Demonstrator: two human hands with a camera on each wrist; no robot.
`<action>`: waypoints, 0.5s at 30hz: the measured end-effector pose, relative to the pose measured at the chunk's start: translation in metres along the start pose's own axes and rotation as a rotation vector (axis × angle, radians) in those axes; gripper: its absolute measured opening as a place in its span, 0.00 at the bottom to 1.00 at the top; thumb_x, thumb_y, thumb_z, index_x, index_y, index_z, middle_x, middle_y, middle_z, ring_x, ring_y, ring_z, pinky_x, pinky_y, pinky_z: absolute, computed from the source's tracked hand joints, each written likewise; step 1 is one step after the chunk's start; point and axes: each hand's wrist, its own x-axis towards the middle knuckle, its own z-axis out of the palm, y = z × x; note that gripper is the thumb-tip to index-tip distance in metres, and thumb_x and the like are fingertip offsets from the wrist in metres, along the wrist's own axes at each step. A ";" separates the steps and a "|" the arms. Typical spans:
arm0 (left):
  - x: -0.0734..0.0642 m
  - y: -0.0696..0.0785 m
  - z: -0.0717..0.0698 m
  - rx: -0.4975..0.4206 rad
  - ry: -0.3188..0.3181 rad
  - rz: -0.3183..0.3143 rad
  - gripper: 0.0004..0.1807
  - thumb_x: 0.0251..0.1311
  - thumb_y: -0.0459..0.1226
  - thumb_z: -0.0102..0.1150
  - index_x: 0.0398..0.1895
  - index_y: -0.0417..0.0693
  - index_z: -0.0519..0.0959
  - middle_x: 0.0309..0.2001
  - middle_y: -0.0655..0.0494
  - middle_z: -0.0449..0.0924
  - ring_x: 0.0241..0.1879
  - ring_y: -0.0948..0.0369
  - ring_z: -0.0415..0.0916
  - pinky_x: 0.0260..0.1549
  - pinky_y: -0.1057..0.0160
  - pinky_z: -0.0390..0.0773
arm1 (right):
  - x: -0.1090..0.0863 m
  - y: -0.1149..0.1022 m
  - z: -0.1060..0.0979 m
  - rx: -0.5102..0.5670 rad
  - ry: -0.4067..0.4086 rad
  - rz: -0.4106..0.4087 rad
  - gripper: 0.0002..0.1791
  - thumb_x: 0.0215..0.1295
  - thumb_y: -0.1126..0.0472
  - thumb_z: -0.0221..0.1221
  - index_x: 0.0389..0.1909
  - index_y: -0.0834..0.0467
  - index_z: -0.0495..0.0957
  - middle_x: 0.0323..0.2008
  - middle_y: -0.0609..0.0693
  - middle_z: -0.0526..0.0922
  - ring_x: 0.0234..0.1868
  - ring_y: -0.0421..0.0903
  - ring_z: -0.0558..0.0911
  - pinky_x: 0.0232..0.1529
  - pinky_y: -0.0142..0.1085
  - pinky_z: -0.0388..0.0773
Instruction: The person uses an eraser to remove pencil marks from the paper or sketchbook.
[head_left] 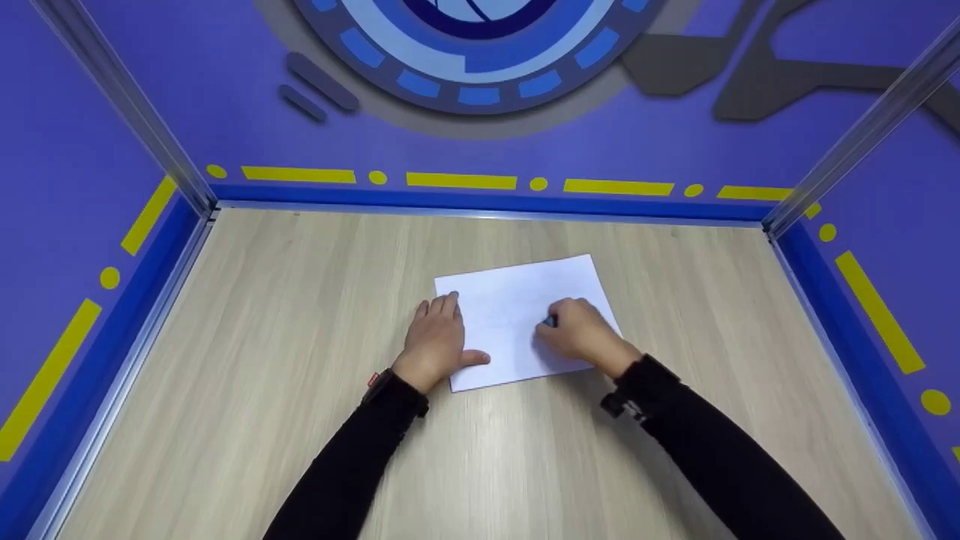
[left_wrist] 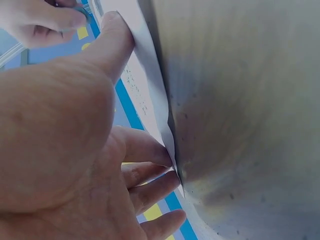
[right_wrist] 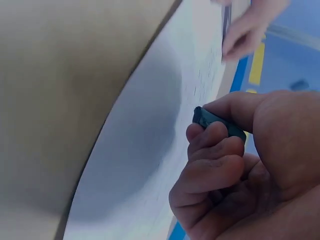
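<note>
A white sheet of paper [head_left: 502, 315] lies slightly turned on the table, with faint marks on it in the wrist views. My left hand [head_left: 439, 337] rests on its left edge, fingers spread and thumb on the sheet. In the left wrist view, the thumb and fingertips of the left hand [left_wrist: 75, 130] touch the paper [left_wrist: 145, 75]. Over the right part of the sheet, my right hand [head_left: 581, 334] pinches a small dark teal block [right_wrist: 217, 122] that looks like an eraser. Thumb and curled fingers cover much of it.
Light wood-grain table [head_left: 300, 315] surrounds the sheet. Blue-purple panels with yellow markings [head_left: 461, 181] stand at the back and both sides, joined by metal posts [head_left: 862, 135]. Black sleeves and wrist straps [head_left: 394, 394] cover the forearms.
</note>
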 end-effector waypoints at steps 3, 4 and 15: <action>0.000 -0.001 0.001 0.008 -0.004 -0.008 0.63 0.49 0.71 0.60 0.73 0.29 0.57 0.76 0.42 0.55 0.76 0.47 0.53 0.76 0.44 0.53 | 0.007 -0.018 0.015 -0.011 0.002 -0.020 0.14 0.61 0.54 0.60 0.19 0.56 0.74 0.21 0.49 0.73 0.29 0.48 0.74 0.27 0.36 0.67; 0.000 -0.001 0.001 0.009 -0.006 -0.010 0.63 0.50 0.71 0.60 0.73 0.29 0.57 0.77 0.42 0.55 0.76 0.47 0.53 0.76 0.44 0.53 | 0.009 -0.021 0.019 -0.018 0.000 -0.027 0.14 0.61 0.55 0.60 0.19 0.56 0.74 0.22 0.50 0.74 0.30 0.48 0.74 0.28 0.37 0.67; 0.002 -0.004 0.005 -0.025 -0.018 -0.006 0.64 0.51 0.70 0.60 0.75 0.29 0.53 0.78 0.40 0.51 0.77 0.45 0.49 0.77 0.43 0.49 | 0.011 0.001 0.021 0.016 0.010 -0.045 0.17 0.60 0.57 0.58 0.16 0.53 0.63 0.19 0.46 0.61 0.24 0.47 0.67 0.24 0.37 0.60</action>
